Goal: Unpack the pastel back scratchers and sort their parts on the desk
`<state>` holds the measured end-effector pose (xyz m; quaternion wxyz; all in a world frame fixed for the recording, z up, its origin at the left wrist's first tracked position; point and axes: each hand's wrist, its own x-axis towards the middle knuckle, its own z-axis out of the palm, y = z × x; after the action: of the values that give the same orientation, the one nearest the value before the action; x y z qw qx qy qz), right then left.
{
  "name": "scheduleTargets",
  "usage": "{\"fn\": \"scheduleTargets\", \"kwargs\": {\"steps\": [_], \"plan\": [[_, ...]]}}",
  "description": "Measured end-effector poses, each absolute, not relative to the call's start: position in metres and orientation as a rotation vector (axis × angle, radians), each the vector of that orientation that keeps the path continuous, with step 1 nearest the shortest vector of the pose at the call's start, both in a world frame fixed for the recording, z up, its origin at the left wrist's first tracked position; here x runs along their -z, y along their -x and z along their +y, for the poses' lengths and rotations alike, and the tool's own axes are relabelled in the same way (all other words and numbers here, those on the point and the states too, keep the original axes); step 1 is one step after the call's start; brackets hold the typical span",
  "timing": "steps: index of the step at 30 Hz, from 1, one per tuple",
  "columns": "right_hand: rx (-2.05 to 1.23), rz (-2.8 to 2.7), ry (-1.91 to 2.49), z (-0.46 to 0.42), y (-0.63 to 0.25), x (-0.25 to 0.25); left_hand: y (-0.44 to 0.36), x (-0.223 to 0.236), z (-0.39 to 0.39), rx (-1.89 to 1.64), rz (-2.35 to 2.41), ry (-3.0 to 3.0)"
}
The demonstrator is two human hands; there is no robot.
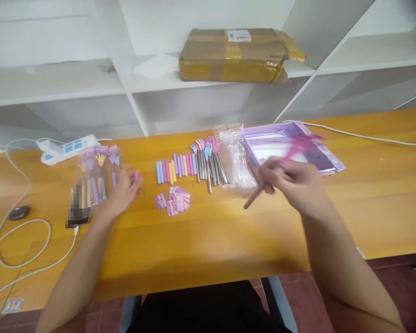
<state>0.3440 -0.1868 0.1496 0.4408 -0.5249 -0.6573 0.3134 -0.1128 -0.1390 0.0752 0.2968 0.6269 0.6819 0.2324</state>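
Observation:
My right hand [287, 178] is closed around the metal shaft of a pink hand-shaped back scratcher [300, 147], blurred by motion, its rod end pointing down left over the table. My left hand [125, 187] pinches a short pink handle sleeve [136, 175], mostly covered by the fingers. Between the hands lie rows of pastel sleeves [180, 165] and a pile of metal-rod back scratchers [210, 162]. Small printed cards [176, 201] lie in front of the sleeves. Beside my left hand are back scratchers in clear packets [96, 171].
Clear plastic bags [237, 159] lie next to a purple open box [334, 162]. A power strip [69, 149], a dark mouse [19, 212], a pixelated phone-like object [78, 212] and white cables occupy the left. A taped carton [229, 55] rests on the shelf behind.

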Motion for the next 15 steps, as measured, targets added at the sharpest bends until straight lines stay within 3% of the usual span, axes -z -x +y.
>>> {"fn": "scheduleTargets", "kwargs": {"steps": [7, 15], "plan": [[-0.376, -2.145, 1.82, -0.068, -0.275, -0.069, 0.089, -0.055, -0.118, -0.425, 1.976, -1.884], [-0.227, -2.249, 1.885, -0.091, -0.269, -0.028, 0.159, -0.049, -0.152, -0.617, 2.076, -2.117]]}}
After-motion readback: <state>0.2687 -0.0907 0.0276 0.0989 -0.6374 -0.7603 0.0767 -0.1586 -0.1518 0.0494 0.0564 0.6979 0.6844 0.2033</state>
